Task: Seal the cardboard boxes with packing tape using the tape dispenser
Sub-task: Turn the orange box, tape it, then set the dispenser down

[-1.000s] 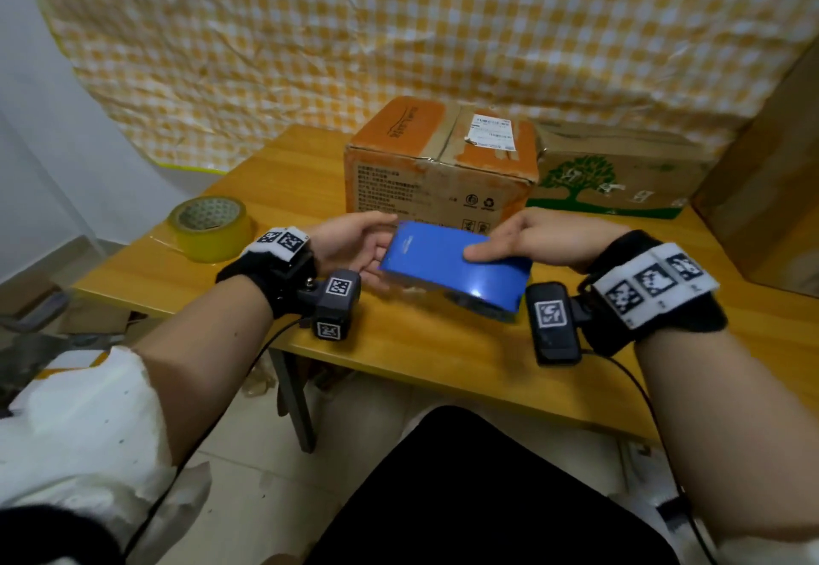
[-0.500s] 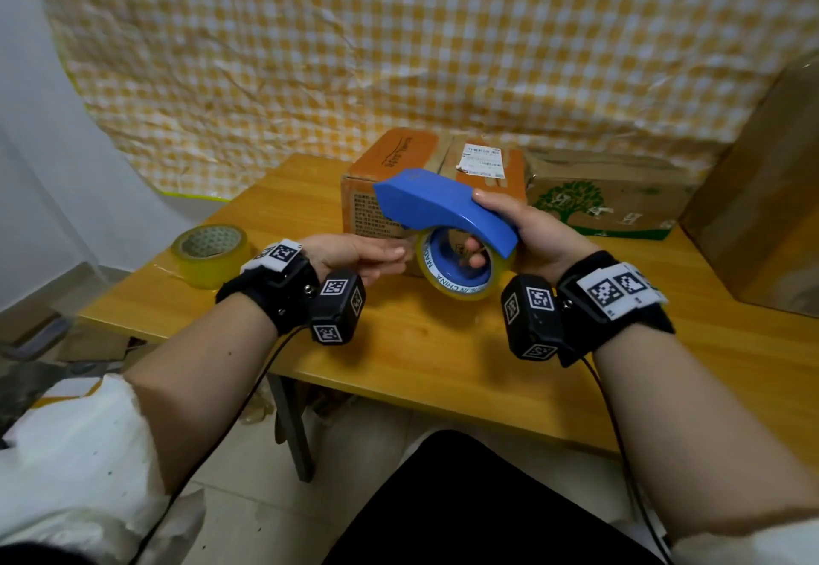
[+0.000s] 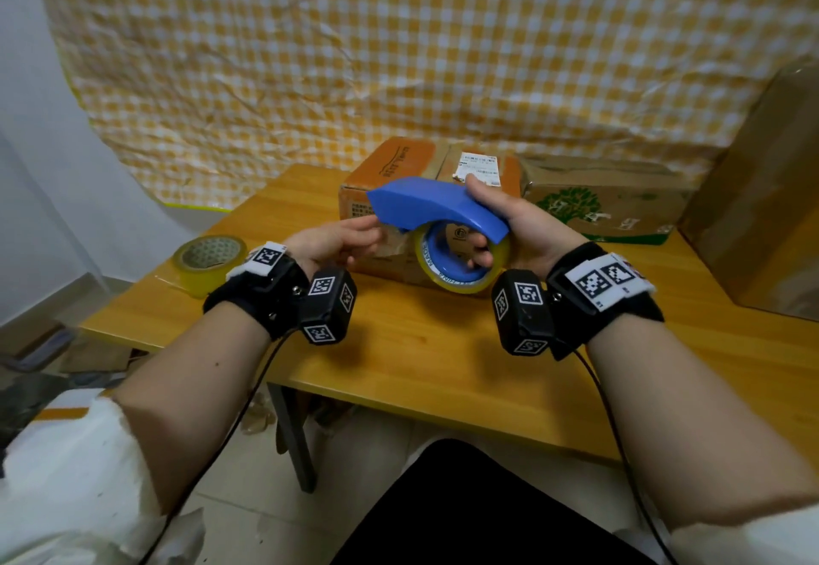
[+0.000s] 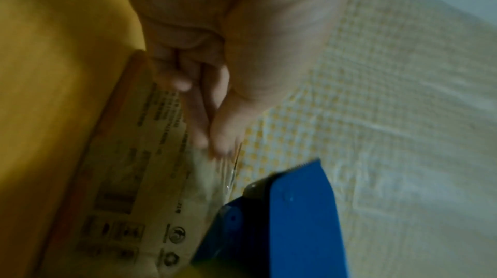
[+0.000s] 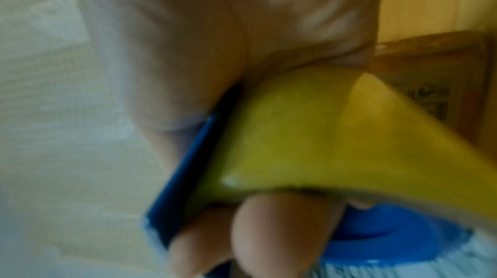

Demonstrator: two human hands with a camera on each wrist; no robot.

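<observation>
Gripping the curved blue plastic tape dispenser (image 3: 436, 207) with fingers curled through its yellowish tape roll (image 3: 461, 256), the right hand (image 3: 516, 227) is holding it above the wooden table (image 3: 443, 356), just before the orange-topped cardboard box (image 3: 399, 165); the left hand (image 3: 330, 243) is pinching the clear tape end (image 4: 228, 176) beside the dispenser's front tip.
</observation>
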